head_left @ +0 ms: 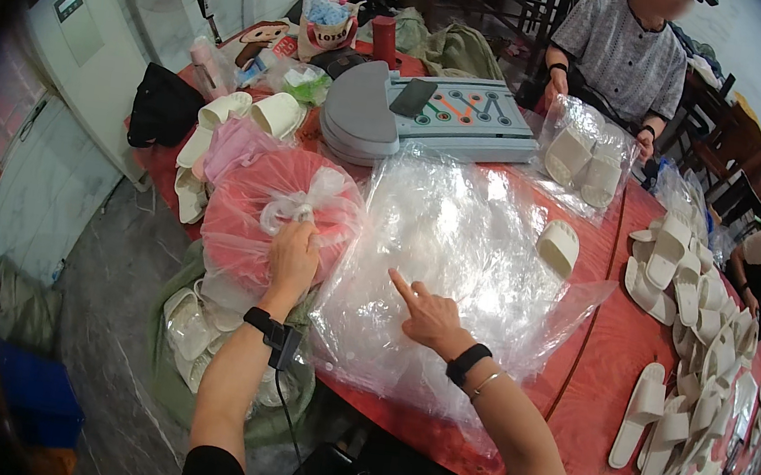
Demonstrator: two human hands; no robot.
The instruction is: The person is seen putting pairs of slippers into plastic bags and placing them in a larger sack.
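My left hand (295,251) is closed, its fingertips at the white gathered knot (294,203) of a round pink mesh bundle (236,210). My right hand (433,315) has the index finger stretched out and the other fingers loosely bent. It hovers over or touches a stack of clear plastic bags (440,216); I cannot tell which. No object shows in it. A single cream slipper (558,248) lies at the right side of the bags.
A grey machine (358,111) stands behind the bags on the red table (379,406). Across it, a person (616,58) holds bagged slippers (585,158). Many loose slippers (654,404) cover the right side. A green sack (166,344) with bagged slippers (191,324) sits below my left arm.
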